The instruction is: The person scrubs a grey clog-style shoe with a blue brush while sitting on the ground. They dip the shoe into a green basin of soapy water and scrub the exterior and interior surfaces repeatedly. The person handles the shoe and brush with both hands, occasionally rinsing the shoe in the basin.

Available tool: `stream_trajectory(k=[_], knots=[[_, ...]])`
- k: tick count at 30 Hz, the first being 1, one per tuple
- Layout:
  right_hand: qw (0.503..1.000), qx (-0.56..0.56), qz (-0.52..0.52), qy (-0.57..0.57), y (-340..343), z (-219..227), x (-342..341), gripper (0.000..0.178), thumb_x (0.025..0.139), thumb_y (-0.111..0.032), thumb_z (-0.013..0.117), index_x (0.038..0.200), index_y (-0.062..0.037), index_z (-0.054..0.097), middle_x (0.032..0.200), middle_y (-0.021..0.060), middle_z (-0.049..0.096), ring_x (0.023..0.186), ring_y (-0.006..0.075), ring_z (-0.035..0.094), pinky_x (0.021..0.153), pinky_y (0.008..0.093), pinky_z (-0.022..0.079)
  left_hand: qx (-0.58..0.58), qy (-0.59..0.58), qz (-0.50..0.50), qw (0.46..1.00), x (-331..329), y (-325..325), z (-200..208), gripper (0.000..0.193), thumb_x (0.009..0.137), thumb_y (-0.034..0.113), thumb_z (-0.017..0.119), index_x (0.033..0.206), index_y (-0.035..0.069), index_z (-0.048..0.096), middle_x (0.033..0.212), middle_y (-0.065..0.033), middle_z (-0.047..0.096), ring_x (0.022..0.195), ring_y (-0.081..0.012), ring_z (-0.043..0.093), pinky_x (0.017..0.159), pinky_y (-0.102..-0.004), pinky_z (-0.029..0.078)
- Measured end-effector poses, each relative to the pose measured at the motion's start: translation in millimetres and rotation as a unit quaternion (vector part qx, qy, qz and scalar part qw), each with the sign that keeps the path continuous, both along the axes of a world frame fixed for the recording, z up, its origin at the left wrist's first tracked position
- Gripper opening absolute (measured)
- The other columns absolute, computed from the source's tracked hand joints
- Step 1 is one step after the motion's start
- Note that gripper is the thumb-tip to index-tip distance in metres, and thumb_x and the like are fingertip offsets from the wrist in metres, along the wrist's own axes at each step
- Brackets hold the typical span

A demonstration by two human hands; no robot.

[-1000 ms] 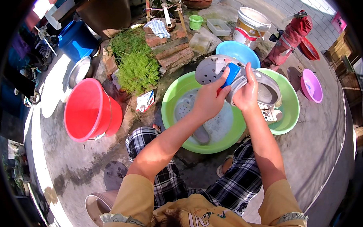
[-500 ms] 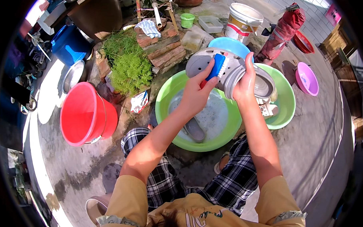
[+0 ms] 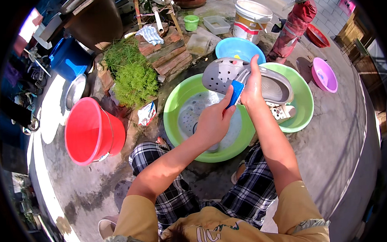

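My right hand (image 3: 253, 87) grips a grey clog (image 3: 219, 76) with holes in its toe, its opening facing right. My left hand (image 3: 215, 124) is closed around a blue brush (image 3: 236, 92), whose pale bristles are against or close to the clog's lower side. Below them is a green basin (image 3: 170, 117) of sudsy water. A second grey clog (image 3: 188, 121) lies in that water, partly hidden by my left hand and forearm. To the right, another green basin (image 3: 307, 100) holds pale patterned footwear (image 3: 280, 113), partly covered by my right arm and the raised clog.
A red bucket (image 3: 85, 131) stands at the left, beside a metal bowl (image 3: 76, 91). Bricks (image 3: 167, 47) and green plants (image 3: 134, 78) border the far side. Behind the basins are a blue basin (image 3: 240, 47) and a white bucket (image 3: 251, 18). A purple basin (image 3: 324, 75) sits at the right.
The brush has moved from the clog's upper toe down to its lower side. The clog has turned in my right hand, showing more of its side and opening.
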State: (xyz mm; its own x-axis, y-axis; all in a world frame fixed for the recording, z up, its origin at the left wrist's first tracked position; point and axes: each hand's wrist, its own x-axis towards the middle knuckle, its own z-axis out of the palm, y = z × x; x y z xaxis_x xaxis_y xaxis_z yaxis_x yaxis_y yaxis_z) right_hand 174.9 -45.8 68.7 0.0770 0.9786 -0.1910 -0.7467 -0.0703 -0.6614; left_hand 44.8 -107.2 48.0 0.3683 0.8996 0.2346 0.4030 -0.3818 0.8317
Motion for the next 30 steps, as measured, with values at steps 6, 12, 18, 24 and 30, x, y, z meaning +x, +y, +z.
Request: stream_trajectory(k=[6,12,18,24,30], knots=[[0.998,-0.052,-0.01,-0.026,-0.4,-21.0,-8.3,0.063,0.079,-0.068,0.049,0.088,-0.0052,0.055,0.075,0.0065,0.056,0.066,0.0171,0.055,0.065,0.0321,0.048,-0.084,-0.068,0.006,0.994,1.5,17.9,-1.1,0.049,0.088,0.02,0.051,0.135,0.014,0.039,0.062,-0.0138,0.054,0.056,-0.0229,0.054,0.058,-0.0329,0.042],[1.0,-0.023,0.007,0.001,-4.4,-5.4,-1.1,0.066,0.079,-0.068,0.047,0.091,-0.0041,0.056,0.086,0.011,0.059,0.083,0.0236,0.057,0.074,0.0369,0.048,-0.088,-0.06,-0.023,0.994,-2.7,1.9,-11.4,0.05,0.087,0.022,0.054,0.134,0.014,0.04,0.058,-0.0101,0.05,0.054,-0.0164,0.049,0.058,-0.0321,0.042],[0.998,-0.043,0.045,-0.004,-1.8,-23.6,-11.0,0.07,0.076,-0.071,0.049,0.099,-0.005,0.054,0.09,0.0103,0.059,0.084,0.0238,0.058,0.077,0.0389,0.048,-0.117,-0.105,0.011,0.988,-3.8,21.5,-0.5,0.05,0.089,0.02,0.053,0.136,0.017,0.039,0.064,0.0033,0.042,0.059,-0.006,0.036,0.055,-0.0227,0.034],[0.998,-0.037,0.013,-0.043,-4.4,-27.6,-0.3,0.072,0.077,-0.071,0.047,0.1,-0.0032,0.054,0.092,0.0106,0.06,0.081,0.0228,0.058,0.075,0.0375,0.048,-0.076,-0.073,0.001,0.994,3.7,3.5,-5.6,0.05,0.088,0.02,0.051,0.135,0.012,0.038,0.061,-0.0147,0.052,0.054,-0.0238,0.052,0.057,-0.0339,0.042],[0.996,-0.03,0.086,-0.011,-4.5,-12.7,1.8,0.079,0.072,-0.076,0.045,0.096,-0.0017,0.056,0.084,0.0112,0.06,0.075,0.0214,0.058,0.069,0.035,0.049,-0.099,-0.092,-0.02,0.991,-3.4,-2.5,-13.9,0.05,0.088,0.018,0.052,0.136,0.015,0.037,0.063,-0.004,0.041,0.059,-0.009,0.038,0.054,-0.0255,0.036]])
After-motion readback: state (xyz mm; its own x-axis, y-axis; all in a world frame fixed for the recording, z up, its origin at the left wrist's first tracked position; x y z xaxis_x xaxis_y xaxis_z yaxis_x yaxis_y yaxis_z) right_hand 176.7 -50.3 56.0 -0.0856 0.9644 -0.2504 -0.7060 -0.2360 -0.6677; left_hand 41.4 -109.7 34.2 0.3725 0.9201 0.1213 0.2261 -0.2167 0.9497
